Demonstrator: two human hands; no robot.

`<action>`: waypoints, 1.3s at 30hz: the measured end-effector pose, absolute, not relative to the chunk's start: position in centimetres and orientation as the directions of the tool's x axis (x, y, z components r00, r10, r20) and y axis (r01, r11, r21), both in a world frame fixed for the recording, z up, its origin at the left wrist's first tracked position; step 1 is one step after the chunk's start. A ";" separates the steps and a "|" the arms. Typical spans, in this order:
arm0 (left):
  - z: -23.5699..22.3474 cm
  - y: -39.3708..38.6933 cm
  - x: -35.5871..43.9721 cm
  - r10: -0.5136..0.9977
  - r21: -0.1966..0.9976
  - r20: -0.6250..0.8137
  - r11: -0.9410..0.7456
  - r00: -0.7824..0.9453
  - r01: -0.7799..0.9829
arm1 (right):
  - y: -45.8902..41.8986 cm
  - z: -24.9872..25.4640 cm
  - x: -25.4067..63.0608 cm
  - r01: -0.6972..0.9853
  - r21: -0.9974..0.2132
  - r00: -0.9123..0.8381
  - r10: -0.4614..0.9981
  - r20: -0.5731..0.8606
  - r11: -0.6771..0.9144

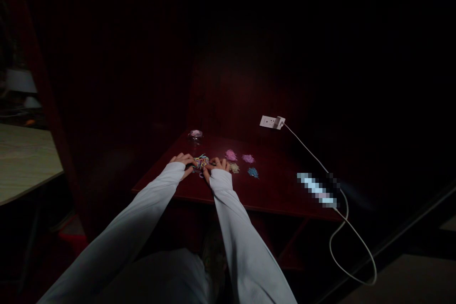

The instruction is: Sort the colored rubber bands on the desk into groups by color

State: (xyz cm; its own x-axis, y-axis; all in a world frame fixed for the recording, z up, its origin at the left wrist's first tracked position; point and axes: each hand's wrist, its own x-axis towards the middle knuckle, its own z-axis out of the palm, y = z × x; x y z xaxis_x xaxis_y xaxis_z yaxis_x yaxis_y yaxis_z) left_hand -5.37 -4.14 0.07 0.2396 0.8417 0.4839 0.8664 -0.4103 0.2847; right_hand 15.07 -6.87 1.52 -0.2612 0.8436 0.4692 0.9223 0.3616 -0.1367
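Note:
A loose pile of small, mixed-colour elastic bands (202,161) lies on the dark red table, between my two hands. My left hand (183,159) rests at the pile's left edge, its fingers bent and set apart from the thumb, fingertips touching the bands. On the other side, my right hand (218,165) has thumb and index finger pinched together at the pile's right edge; what is between them is too small to make out. Just right of that hand are single-colour heaps: pink bands (231,155), purple bands (248,158), pale yellow bands (234,167) and blue bands (253,172).
A clear round jar (195,136) stands at the table's (278,194) back left. A white socket plate (268,122) on the wall holds a charger (280,123). Its white cable (306,148) runs to a blurred-out bright device (317,190) at right. Dark panels enclose the table.

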 end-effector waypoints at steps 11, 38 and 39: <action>-0.3 -3.7 -5.3 0.844 0.308 0.499 -0.386 0.197 0.870 | -6.7 1.6 15.1 0.913 -0.231 -0.197 0.860 0.470 0.335; 0.5 -5.0 -6.0 0.809 0.260 0.477 -0.503 0.343 0.824 | -7.3 2.8 12.1 0.953 -0.239 -0.054 0.880 0.472 0.187; 0.6 -5.1 -6.0 0.810 0.265 0.478 -0.502 0.340 0.824 | -7.2 2.8 12.2 0.954 -0.219 -0.076 0.873 0.481 0.204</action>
State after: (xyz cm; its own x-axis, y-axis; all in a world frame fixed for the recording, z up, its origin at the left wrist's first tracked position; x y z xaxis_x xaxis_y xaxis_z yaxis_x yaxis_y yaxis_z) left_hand -5.95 -5.09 0.63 0.3398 0.8100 0.4780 0.8236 -0.5017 0.2647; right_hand 12.16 -7.17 2.80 -0.0759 0.8733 0.4812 0.9541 0.2038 -0.2194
